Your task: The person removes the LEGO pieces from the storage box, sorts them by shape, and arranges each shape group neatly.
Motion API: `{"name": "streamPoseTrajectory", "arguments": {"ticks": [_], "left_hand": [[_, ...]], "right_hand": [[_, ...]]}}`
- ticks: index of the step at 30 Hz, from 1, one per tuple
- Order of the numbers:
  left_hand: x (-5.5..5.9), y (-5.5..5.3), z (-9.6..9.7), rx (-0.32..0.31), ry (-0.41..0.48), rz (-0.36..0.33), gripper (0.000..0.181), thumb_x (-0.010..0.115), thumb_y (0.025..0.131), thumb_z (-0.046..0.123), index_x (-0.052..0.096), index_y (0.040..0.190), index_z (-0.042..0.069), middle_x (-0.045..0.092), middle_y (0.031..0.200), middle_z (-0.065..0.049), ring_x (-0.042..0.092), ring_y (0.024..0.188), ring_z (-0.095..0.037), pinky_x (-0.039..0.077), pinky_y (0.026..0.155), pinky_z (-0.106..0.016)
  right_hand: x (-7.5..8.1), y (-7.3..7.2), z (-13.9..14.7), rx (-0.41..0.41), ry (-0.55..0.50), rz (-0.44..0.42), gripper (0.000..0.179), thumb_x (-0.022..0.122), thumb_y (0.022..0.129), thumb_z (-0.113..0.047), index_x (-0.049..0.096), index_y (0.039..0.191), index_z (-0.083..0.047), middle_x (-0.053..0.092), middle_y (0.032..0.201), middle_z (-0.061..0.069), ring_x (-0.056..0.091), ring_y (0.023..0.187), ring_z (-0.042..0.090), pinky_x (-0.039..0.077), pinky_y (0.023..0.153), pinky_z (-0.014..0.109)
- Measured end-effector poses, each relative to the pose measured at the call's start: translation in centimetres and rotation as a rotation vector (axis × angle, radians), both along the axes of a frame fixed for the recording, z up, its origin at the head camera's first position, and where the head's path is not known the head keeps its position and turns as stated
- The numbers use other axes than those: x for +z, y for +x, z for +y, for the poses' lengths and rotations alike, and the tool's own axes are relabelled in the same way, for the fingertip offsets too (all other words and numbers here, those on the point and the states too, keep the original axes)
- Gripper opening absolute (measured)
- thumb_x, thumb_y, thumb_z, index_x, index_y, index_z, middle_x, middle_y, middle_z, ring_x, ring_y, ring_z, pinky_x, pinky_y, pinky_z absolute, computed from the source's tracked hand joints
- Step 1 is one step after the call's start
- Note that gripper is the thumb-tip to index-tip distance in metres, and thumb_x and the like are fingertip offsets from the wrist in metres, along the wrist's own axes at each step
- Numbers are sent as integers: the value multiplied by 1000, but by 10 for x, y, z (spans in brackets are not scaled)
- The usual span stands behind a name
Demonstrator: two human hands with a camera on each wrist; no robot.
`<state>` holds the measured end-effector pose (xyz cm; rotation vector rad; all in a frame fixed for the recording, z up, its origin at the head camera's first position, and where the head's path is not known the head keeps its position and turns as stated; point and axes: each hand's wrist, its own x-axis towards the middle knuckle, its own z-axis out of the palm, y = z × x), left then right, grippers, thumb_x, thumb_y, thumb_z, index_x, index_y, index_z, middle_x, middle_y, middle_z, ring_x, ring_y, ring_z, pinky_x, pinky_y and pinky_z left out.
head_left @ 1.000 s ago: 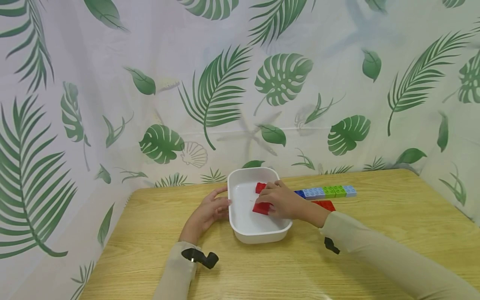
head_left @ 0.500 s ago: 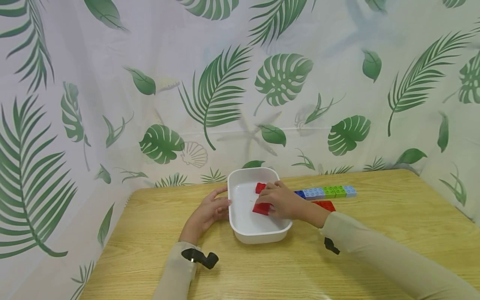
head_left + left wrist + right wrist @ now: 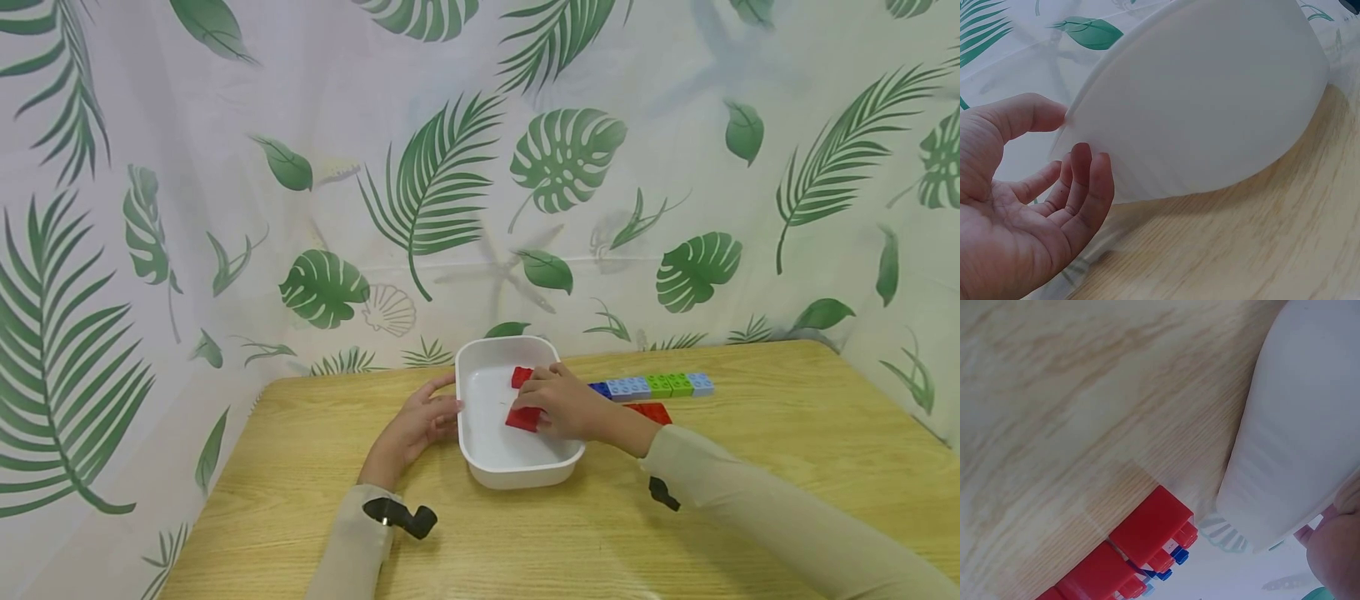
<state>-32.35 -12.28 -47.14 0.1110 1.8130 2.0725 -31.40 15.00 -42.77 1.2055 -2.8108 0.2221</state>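
A white plastic bin (image 3: 487, 475) stands on the table. My left hand (image 3: 416, 425) rests at its left side; in the left wrist view the thumb touches the bin's rim and the slightly bent fingers (image 3: 1100, 181) lie at the outer wall. Inside the bin, the curled fingers of my right hand (image 3: 558, 404) hold a red toy building brick (image 3: 522, 418), partly hidden under them. Another red brick (image 3: 521, 377) lies farther back in the bin. The right wrist view shows only a piece of that hand, over the bin's edge.
Right of the bin lies a row of toy bricks (image 3: 628, 387), dark blue, light blue and green. Nearer stand red bricks (image 3: 651, 412), partly behind the right forearm; the right wrist view shows them close to the bin. A leaf-patterned curtain (image 3: 450, 208) hangs behind the table.
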Motion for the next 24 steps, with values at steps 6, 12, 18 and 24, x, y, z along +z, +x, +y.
{"name": "streamPoseTrajectory", "arguments": {"ticks": [6,12,18,24], "left_hand": [[-1,-1,-1,-1,4,8,65,63,95,8,38,155,12,62,134,-21,70,96,-16,60,82,-32],[-2,-1,0,-2,9,7,66,63,95,8,38,155,12,63,133,-20,69,97,-16,60,82,-32],[-2,0,-1,-16,5,16,66,63,95,9,36,156,11,59,138,-23,69,99,-15,59,83,-31],[0,1,-1,-26,-1,21,66,62,96,10,35,156,10,56,142,-25,68,101,-15,59,84,-31]], "right_hand": [[0,-1,0,-2,-2,-7,35,82,84,-12,76,118,-19,75,117,1,57,117,24,43,104,52],[-1,-1,0,-11,-4,-15,36,83,82,-12,77,117,-19,75,116,2,57,116,24,43,104,53],[-3,-1,0,-9,-12,-13,38,84,81,-11,77,117,-20,75,117,2,57,116,25,45,103,53],[-2,-1,0,-9,-6,-19,37,84,81,-12,78,116,-22,75,118,2,57,117,25,45,103,52]]}}
